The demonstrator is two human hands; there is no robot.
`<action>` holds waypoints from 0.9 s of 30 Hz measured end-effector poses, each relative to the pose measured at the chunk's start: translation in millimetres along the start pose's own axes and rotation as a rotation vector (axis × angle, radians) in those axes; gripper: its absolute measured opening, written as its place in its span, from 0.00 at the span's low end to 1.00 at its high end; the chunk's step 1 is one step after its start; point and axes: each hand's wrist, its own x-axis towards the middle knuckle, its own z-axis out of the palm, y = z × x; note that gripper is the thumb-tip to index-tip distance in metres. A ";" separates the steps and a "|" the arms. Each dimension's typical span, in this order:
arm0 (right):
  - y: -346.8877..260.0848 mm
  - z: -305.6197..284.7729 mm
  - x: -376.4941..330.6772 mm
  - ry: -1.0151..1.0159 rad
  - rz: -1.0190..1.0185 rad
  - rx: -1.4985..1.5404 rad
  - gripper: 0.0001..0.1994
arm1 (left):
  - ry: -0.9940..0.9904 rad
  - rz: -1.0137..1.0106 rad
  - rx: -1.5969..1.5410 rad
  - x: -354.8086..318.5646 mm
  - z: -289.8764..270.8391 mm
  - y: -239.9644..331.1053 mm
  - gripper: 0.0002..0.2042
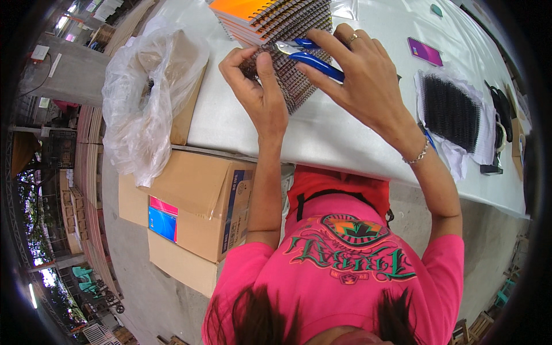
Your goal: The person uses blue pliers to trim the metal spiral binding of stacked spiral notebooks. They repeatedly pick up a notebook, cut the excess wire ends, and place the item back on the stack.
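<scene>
White sheeting covers the worktop (241, 123), which stands outdoors over cardboard boxes (198, 198) and a clear plastic bag (144, 98). The left hand (259, 86) pinches the wire spiral binding (290, 80) of a notebook near the front edge, its fingers (233, 60) closed on the coil's end. The right hand (356, 75) grips blue-handled pliers (310, 57), fingers wrapped round the handles, nose at the coil beside the left thumb. A stack of orange-covered notebooks (253, 14) lies just behind. Loose black coils (451, 112) rest on paper to the right. The work likely goes best if the coil end is held steady and the pliers bite only the last loop.
</scene>
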 end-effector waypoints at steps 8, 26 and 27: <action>-1.4 -2.5 -1.6 -0.015 0.035 0.034 0.22 | -0.006 0.061 0.044 -0.4 0.3 -0.6 0.12; 1.1 6.3 -10.4 -0.023 0.091 0.128 0.19 | 0.032 0.011 0.044 -0.2 2.3 4.3 0.14; 2.8 4.9 -11.4 -0.007 0.079 0.111 0.20 | 0.049 -0.021 0.024 -0.7 2.4 4.0 0.15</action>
